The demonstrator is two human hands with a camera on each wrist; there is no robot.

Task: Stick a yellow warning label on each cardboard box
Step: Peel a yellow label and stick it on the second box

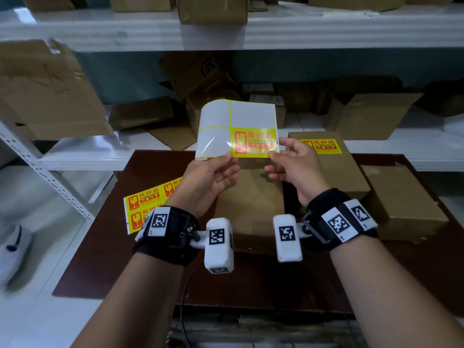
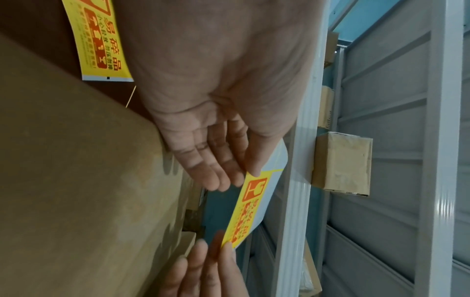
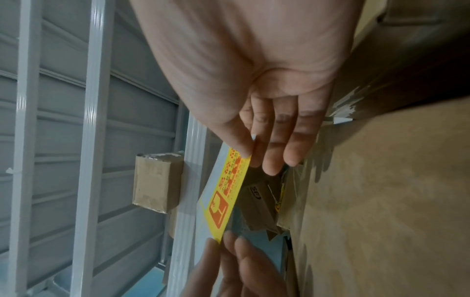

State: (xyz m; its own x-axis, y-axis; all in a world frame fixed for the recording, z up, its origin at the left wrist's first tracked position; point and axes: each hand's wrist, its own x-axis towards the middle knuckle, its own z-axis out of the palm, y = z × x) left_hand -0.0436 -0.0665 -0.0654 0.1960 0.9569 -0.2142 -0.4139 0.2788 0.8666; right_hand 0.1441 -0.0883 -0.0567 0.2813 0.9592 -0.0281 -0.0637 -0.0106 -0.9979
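Observation:
Both hands hold up a glossy backing sheet (image 1: pixel 226 121) over the brown table (image 1: pixel 105 259). One yellow warning label (image 1: pixel 254 143) is left on it, at the lower right; the other three fields are bare. My left hand (image 1: pixel 221 159) pinches the sheet's bottom edge (image 2: pixel 254 176) beside the label. My right hand (image 1: pixel 275 149) pinches the label's lower right corner (image 3: pixel 241 158). A plain cardboard box (image 1: pixel 251 197) lies under the hands. A box behind it to the right (image 1: pixel 326 167) carries a stuck label (image 1: pixel 322 146).
A full sheet of yellow labels (image 1: pixel 150 202) lies at the table's left. Another plain box (image 1: pixel 406 204) sits at the right. White metal shelves (image 1: pixel 276 33) behind hold several loose cardboard boxes. A white shoe (image 1: pixel 12 249) is on the floor at left.

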